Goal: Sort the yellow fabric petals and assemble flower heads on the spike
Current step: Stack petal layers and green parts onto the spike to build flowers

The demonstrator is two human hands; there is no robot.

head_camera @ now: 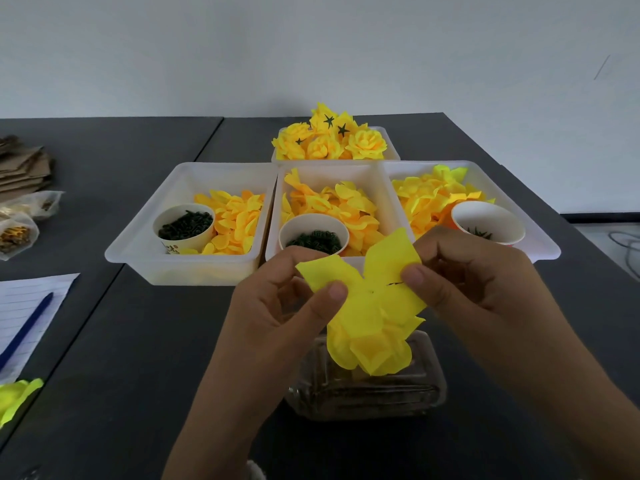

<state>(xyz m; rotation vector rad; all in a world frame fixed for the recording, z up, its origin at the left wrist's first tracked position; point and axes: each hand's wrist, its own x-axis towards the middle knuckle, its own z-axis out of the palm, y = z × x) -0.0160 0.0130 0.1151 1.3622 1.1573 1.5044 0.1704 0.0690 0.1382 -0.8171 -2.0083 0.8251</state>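
Note:
My left hand (277, 306) and my right hand (478, 285) pinch the two sides of a flat yellow petal layer (377, 275) held over a stack of yellow petal layers (374, 348). The stack sits above a clear base (367, 393) on the dark table; the spike itself is hidden by the petals. Three white trays hold loose yellow petals: the left tray (180, 261), the middle tray (329, 174) and the right tray (540, 244). Each has a paper cup of dark green parts (185, 225) in it. Finished yellow flower heads (329, 140) fill a tray at the back.
Lined paper with a blue pen (27, 327) lies at the left edge, with a yellow flower piece (17, 396) below it. Cardboard pieces (20, 168) and plastic bags (17, 230) lie at the far left. Cables (623, 244) lie beyond the table's right edge.

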